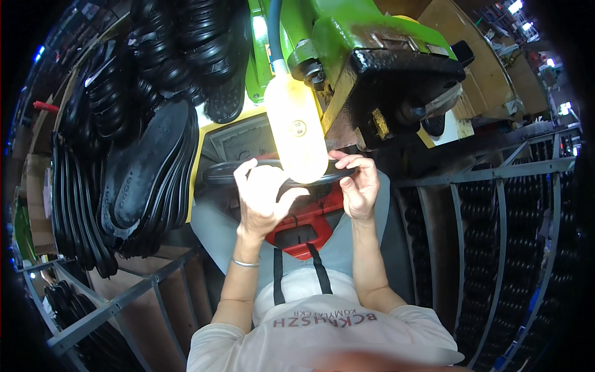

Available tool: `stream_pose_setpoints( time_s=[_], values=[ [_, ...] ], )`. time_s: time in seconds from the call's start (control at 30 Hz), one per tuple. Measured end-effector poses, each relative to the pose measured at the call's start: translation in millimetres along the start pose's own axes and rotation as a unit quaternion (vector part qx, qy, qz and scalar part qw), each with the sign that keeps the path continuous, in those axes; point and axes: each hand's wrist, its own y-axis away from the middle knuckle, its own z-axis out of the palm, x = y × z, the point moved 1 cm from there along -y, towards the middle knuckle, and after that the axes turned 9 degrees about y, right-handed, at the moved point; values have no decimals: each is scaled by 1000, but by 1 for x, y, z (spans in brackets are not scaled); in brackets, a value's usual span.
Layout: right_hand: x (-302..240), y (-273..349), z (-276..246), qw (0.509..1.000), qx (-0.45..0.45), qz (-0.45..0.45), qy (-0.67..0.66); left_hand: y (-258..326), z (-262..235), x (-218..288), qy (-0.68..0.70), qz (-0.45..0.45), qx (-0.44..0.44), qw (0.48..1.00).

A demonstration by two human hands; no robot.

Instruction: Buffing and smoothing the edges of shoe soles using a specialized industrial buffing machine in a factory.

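Note:
Both my hands hold one black rubber shoe sole (220,172) flat and crosswise in front of me, under a bright work lamp (296,127). My left hand (263,195) grips its middle, thumb stretched to the right. My right hand (358,185) pinches the sole's right end. The lamp's glare hides the middle of the sole. Just beyond stands a green machine (347,31) with a worn black head (406,80). A red fixture (307,226) sits below my hands.
Stacks of black soles (142,180) lean on the left, with more piled behind them (186,43). A grey metal rack (502,204) on the right holds rows of black soles. Another grey frame (111,297) stands at the lower left. Cardboard sheets (489,74) are at the back right.

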Motion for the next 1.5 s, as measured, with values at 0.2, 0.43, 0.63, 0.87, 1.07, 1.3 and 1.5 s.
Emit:
stream_pose_setpoints(
  time_s=[0.2,0.43,0.63,0.87,1.07,1.3,1.5],
  values=[
    [-4,-6,12,997,35,22,-72,-17,6,2,-35,61,32,997],
    [5,-7,13,991,130,34,2,-43,11,2,-31,124,56,990],
    [1,-8,14,987,138,0,77,-41,16,-6,-49,132,59,988],
    [-2,-10,17,985,148,-1,86,-43,15,-11,-36,126,55,990],
    [-3,-9,19,983,147,-8,107,-31,16,-22,14,63,18,998],
    [-8,-10,13,976,150,-24,155,-48,3,-4,-8,84,33,996],
    [-4,-7,13,975,147,-18,163,-41,8,-11,1,68,39,997]
  ],
)
